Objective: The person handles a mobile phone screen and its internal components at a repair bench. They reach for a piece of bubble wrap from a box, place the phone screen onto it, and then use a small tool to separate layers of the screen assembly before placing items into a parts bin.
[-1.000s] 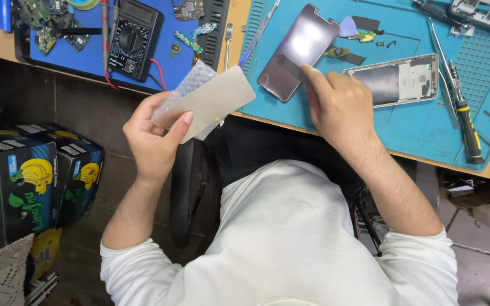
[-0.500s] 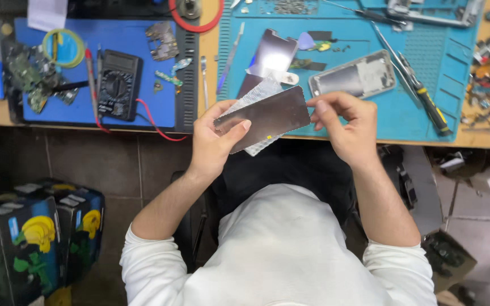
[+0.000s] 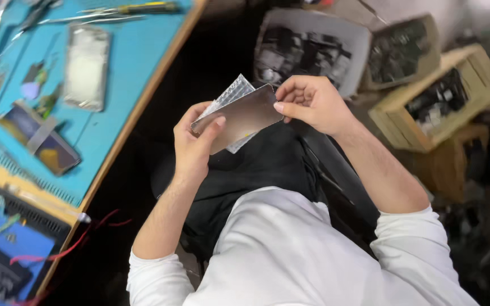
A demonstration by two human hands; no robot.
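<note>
One teal work mat point(image 3: 114, 107), cluttered cardboard boxes point(image 3: 438, 90)

Open air over the lap around both hands. Hemmed on one side by the worktop point(image 3: 143, 96) edge, on the other by parts-filled boxes point(image 3: 426, 96).

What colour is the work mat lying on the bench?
Teal blue mat, seen in the head view.

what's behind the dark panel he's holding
A clear bubble-wrap sheet lies behind the dark glossy rectangular panel, showing at its upper and lower edges. The panel hides the sheet's middle.
</note>
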